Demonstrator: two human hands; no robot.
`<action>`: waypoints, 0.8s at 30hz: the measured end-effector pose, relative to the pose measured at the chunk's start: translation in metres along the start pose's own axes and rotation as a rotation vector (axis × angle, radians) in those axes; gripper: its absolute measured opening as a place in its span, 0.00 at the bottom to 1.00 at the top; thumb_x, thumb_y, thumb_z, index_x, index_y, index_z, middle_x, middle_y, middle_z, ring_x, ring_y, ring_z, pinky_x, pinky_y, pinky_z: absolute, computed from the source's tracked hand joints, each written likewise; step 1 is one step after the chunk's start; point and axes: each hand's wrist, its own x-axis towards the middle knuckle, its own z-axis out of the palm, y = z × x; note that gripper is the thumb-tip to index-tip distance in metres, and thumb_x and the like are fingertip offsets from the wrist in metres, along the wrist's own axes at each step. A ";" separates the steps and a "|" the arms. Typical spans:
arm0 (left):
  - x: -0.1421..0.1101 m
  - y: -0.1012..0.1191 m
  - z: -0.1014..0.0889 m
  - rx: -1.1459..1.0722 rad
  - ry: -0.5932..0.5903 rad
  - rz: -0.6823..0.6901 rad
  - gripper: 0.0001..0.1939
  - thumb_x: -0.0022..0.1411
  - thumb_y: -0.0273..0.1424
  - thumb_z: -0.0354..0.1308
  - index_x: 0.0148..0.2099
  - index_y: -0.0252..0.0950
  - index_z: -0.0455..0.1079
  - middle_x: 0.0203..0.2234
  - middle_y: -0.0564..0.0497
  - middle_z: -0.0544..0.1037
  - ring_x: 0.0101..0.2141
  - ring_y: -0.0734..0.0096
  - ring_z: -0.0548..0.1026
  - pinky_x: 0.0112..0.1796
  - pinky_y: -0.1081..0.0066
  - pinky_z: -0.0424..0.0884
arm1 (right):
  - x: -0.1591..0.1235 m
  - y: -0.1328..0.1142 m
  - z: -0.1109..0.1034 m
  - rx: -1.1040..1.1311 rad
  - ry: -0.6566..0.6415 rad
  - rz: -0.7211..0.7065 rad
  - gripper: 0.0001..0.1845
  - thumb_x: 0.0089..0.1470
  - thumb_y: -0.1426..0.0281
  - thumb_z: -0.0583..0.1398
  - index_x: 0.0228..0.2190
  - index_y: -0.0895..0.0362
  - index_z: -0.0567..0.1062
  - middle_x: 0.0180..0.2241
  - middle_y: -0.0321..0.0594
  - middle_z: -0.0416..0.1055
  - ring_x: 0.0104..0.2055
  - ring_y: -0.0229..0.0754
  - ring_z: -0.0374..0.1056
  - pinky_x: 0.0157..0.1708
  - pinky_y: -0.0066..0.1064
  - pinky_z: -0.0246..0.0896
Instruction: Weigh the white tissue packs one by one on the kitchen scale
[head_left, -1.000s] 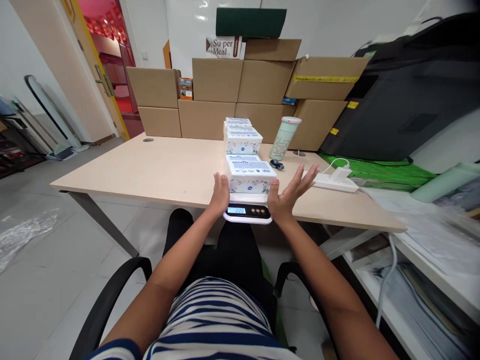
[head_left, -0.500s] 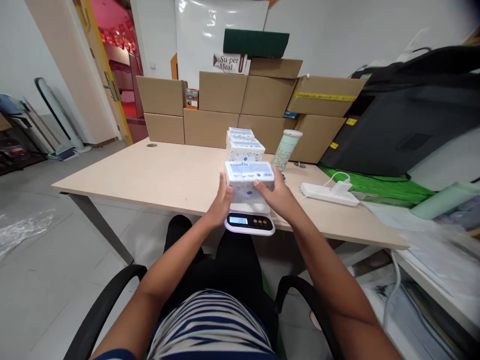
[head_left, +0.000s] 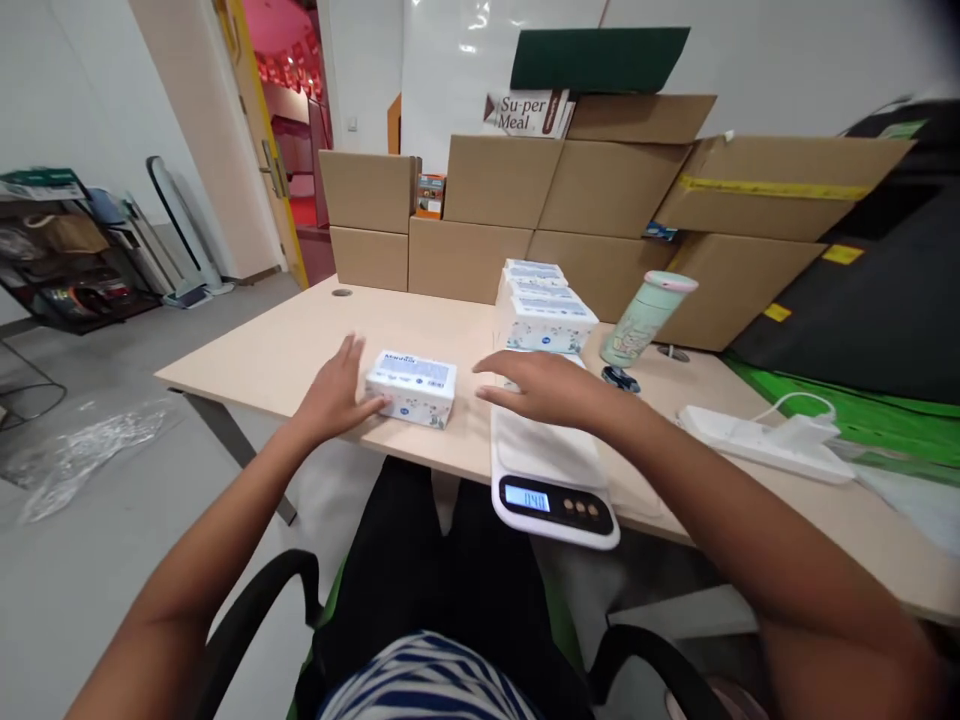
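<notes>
1. Tissue pack (head_left: pixel 411 390), white with blue print, lies flat on the desk (head_left: pixel 277 345) near its front edge, between the two hands and to the left of the scale. Its wrapping looks closed, so its contents are hidden.
2. The left hand (head_left: pixel 330 395) is spread and not gripping; its thumb overlaps the pack's near left corner, though whether it touches is hard to tell.
3. The right hand (head_left: pixel 536 385) is also loose and holds nothing, hovering above the scale with its fingers pointing toward the pack, apart from it.
4. The white scale (head_left: pixel 551 450) juts over the desk's front edge, its display (head_left: pixel 526 498) lit, the digits too small to read surely.
5. Behind the scale stands a row of similar packs (head_left: pixel 551 332), their contents likewise out of sight.
6. To the right of that row is a pale green bottle (head_left: pixel 646 322) with a pink-edged lid on; what it contains cannot be seen. A small dark object (head_left: pixel 621 379) lies near its base.
7. Cardboard boxes (head_left: pixel 504 185) are stacked along the back, an orange box (head_left: pixel 430 197) sitting in a gap between two of them. Their insides are not visible.
</notes>
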 end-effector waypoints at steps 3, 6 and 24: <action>0.028 0.012 0.006 0.177 -0.139 0.326 0.43 0.69 0.49 0.61 0.79 0.41 0.54 0.78 0.39 0.56 0.75 0.44 0.58 0.74 0.48 0.53 | -0.039 0.057 0.007 -0.073 0.313 -0.058 0.21 0.72 0.57 0.56 0.56 0.53 0.80 0.56 0.49 0.82 0.56 0.57 0.80 0.52 0.48 0.76; 0.086 0.022 0.028 0.254 -0.309 0.455 0.38 0.70 0.48 0.61 0.76 0.43 0.59 0.74 0.41 0.65 0.70 0.47 0.68 0.69 0.53 0.62 | -0.062 0.129 0.038 -0.135 0.603 -0.053 0.17 0.70 0.62 0.59 0.53 0.54 0.81 0.54 0.50 0.83 0.56 0.54 0.80 0.55 0.45 0.75; 0.414 0.044 0.188 0.244 -0.273 0.108 0.41 0.66 0.34 0.66 0.77 0.35 0.59 0.75 0.28 0.60 0.73 0.36 0.60 0.65 0.46 0.63 | -0.084 0.235 0.119 -0.282 1.217 0.599 0.21 0.68 0.56 0.59 0.50 0.60 0.79 0.63 0.64 0.66 0.56 0.60 0.75 0.50 0.57 0.78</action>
